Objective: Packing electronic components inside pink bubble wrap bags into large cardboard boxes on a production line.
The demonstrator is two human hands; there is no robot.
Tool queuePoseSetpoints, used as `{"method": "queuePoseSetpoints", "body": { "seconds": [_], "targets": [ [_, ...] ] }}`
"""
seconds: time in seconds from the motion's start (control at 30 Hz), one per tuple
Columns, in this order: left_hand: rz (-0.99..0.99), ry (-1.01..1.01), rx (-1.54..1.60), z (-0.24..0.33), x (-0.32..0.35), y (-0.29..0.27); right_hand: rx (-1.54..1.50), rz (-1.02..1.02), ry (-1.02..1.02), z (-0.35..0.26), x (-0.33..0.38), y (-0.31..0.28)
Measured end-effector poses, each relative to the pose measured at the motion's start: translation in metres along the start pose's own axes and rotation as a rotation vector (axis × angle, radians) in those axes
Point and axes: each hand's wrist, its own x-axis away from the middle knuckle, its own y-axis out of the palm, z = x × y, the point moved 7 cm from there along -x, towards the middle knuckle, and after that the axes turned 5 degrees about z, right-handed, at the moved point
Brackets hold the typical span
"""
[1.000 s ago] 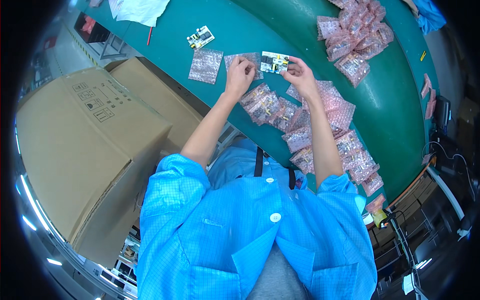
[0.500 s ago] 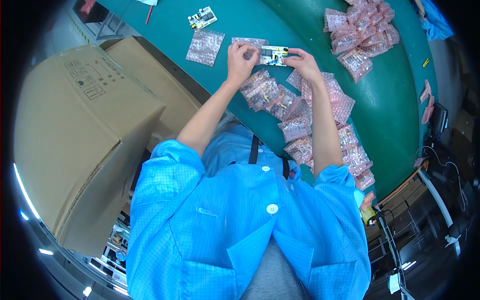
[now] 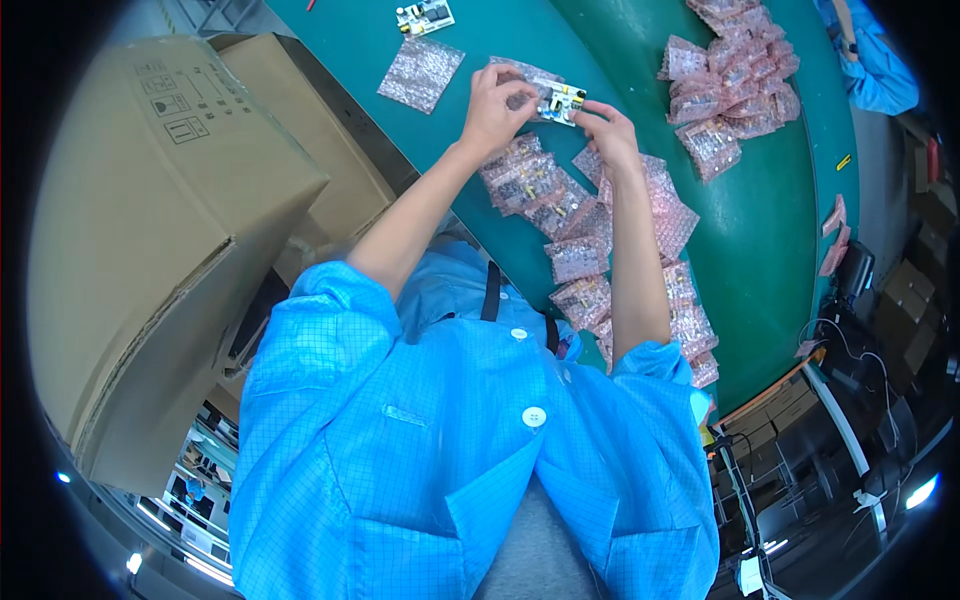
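The circuit board [image 3: 564, 102] sits over the worktop [image 3: 520, 30] between the two hands, its long axis running roughly left to right, the right end a little nearer the person. The right hand [image 3: 612, 138] has a narrow grip on that right end, so the board reaches out leftward from it. The left hand [image 3: 494, 108] is just beside the board's left end, thumb and forefinger curled close together at a clear bubble bag [image 3: 540, 73]; whether that grip pinches the film, I cannot tell. The bag shows on the far side of the left hand, and whether the board's left end lies inside it or merely over it is hidden. Pink-bagged boards [image 3: 520, 175] lie just nearer.
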Motion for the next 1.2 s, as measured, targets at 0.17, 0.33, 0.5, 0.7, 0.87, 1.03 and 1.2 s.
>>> {"method": "queuePoseSetpoints", "body": {
  "seconds": [0.17,0.33,0.5,0.7,0.87,1.03,1.2],
  "targets": [
    [-0.082,-0.031,-0.013,0.004,-0.006,-0.002,-0.164,0.145,-0.125,-0.010,0.008,-0.006],
    [-0.071,-0.016,-0.017,0.007,-0.009,-0.009,-0.093,0.027,-0.046,-0.007,0.008,0.005],
    [-0.044,0.003,-0.008,0.009,-0.010,-0.012,-0.076,-0.017,-0.104,-0.007,0.015,0.021],
    [-0.103,-0.049,-0.019,0.017,-0.003,-0.009,-0.138,-0.026,-0.019,-0.004,0.017,0.019],
    [-0.118,-0.128,0.219,0.028,0.006,-0.010,-0.305,-0.240,-0.090,-0.006,0.031,0.027],
    [-0.117,-0.301,0.464,0.044,0.027,-0.020,-0.227,-0.290,-0.108,-0.002,0.045,0.020],
    [-0.133,-0.237,0.503,0.045,0.041,-0.029,0.054,-0.206,-0.281,-0.001,0.077,0.010]
  ]
}}
